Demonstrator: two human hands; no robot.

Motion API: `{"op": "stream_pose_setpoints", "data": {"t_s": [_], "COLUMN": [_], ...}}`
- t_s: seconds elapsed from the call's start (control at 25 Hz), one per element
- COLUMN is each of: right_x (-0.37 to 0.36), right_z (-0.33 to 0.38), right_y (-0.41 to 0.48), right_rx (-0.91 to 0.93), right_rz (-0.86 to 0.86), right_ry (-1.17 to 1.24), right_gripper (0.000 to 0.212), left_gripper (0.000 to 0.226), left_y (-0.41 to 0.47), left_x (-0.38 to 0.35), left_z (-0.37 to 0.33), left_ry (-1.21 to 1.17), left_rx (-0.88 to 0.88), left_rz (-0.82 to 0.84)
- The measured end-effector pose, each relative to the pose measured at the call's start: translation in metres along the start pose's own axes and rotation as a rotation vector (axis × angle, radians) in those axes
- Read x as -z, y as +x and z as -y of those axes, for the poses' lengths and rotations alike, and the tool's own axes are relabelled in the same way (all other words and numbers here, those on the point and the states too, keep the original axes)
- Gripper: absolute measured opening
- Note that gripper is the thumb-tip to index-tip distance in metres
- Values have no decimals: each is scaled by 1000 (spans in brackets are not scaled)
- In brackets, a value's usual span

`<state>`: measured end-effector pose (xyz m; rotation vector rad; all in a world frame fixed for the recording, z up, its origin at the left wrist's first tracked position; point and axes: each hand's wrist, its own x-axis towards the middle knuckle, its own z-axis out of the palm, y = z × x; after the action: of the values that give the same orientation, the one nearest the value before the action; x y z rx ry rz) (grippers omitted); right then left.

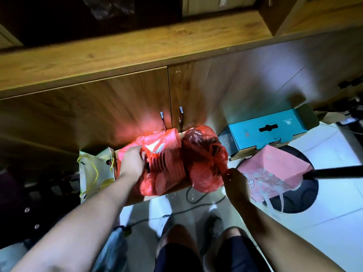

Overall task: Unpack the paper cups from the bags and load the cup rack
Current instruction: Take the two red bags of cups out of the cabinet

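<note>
Reaching into two red plastic bags of paper cups [165, 160], a person crouches before a wooden cabinet [117, 107].

The left hand [132, 161] curls its fingers into the top of the left red bag [157, 142], where stacked cups show through the film. The right hand [235, 185] meets the lower edge of the right red bag [204, 154], its grip too blurred to tell. Both bags sit in a cardboard box [177, 188] between the hands. A white gift bag [94, 173] stands just left of the left hand; a pink gift bag [275, 169] and a teal box [265, 132] lie right of the right hand.
</note>
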<state>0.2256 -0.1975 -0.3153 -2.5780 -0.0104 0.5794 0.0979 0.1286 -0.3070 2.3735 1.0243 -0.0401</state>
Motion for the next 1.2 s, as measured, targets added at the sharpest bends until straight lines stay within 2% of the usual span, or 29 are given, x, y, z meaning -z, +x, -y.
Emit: {"op": "stream_pose_setpoints", "data": {"t_s": [0.16, 0.24, 0.36, 0.44, 0.64, 0.84, 1.04, 1.2], "right_x": [1, 8, 30, 51, 103, 179, 279, 357], "right_z": [0, 6, 19, 33, 61, 91, 117, 113], "right_y": [3, 2, -11, -20, -44, -98, -189, -257], "right_rx": [-24, -33, 26, 59, 202, 160, 156, 174], "right_rz": [-57, -66, -135, -175, -192, -233, -233, -367], "right_ry": [206, 232, 180, 137, 37, 52, -90, -63], "right_gripper": [16, 15, 16, 19, 18, 16, 15, 21], "left_gripper": [12, 8, 12, 21, 33, 31, 18, 21], "left_y": [3, -3, -17, -26, -48, -81, -124, -150], "left_x": [4, 10, 32, 50, 92, 169, 250, 290], "left_z": [-4, -10, -22, -35, -54, -99, -166, -230], "left_ry": [-33, -22, 196, 264, 306, 270, 259, 358], "left_rx": [-67, -99, -140, -172, -285, -374, -550, -964], "left_rz": [52, 45, -62, -21, 64, 78, 143, 140]}}
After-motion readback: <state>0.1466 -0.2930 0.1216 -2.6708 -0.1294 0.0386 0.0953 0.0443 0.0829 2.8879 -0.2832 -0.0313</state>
